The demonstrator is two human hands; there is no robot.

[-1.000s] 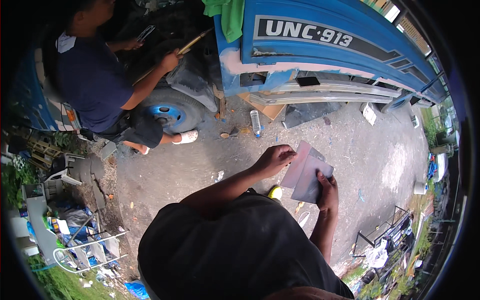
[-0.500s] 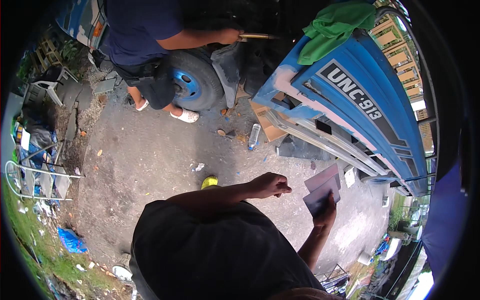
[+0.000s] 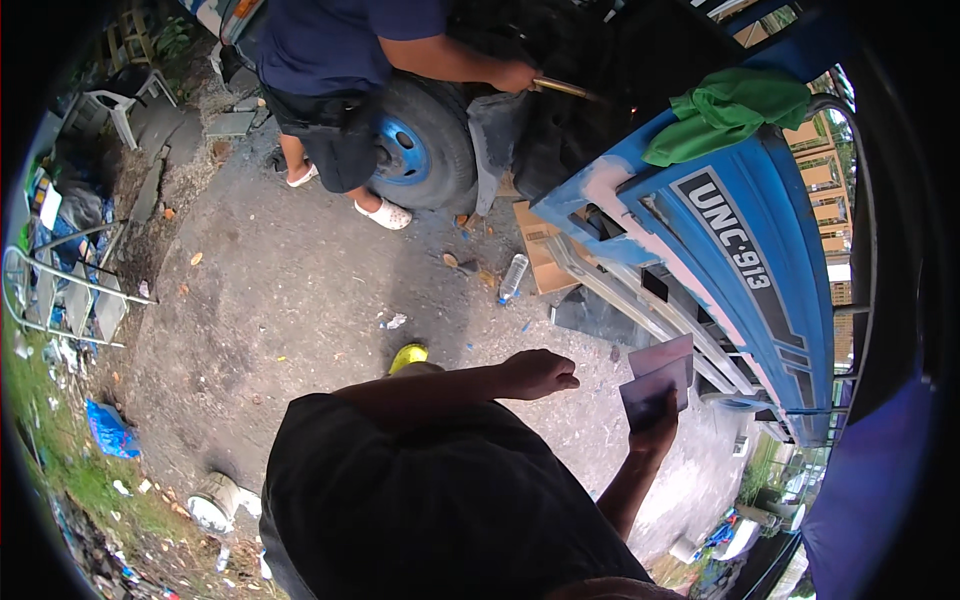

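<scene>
My right hand [image 3: 655, 430] is closed on two thin flat sheets that overlap. The upper one is a pinkish sheet [image 3: 662, 355], and the nearer one is a dark grey sheet [image 3: 647, 393] with my thumb on it. To their left, apart from them, my left hand [image 3: 540, 374] is curled into a loose fist. Its inner side is hidden, so whether it holds anything small does not show. Beyond my hands stands a blue vehicle body panel [image 3: 725, 240] with a pinkish patched strip along its edge.
A green cloth [image 3: 725, 112] hangs over the panel. At the far left, a co-worker [image 3: 330, 70] grips a rod [image 3: 566, 87] beside a blue-hubbed wheel [image 3: 405, 150]. A plastic bottle [image 3: 513, 278], cardboard [image 3: 540, 250] and metal rails [image 3: 640, 308] lie beneath the panel. A bucket [image 3: 215, 503] stands lower left.
My view has swung, so the vehicle and the co-worker appear farther right and lower. Both my hands keep nearly the same pose, and the sheets remain in my right hand.
</scene>
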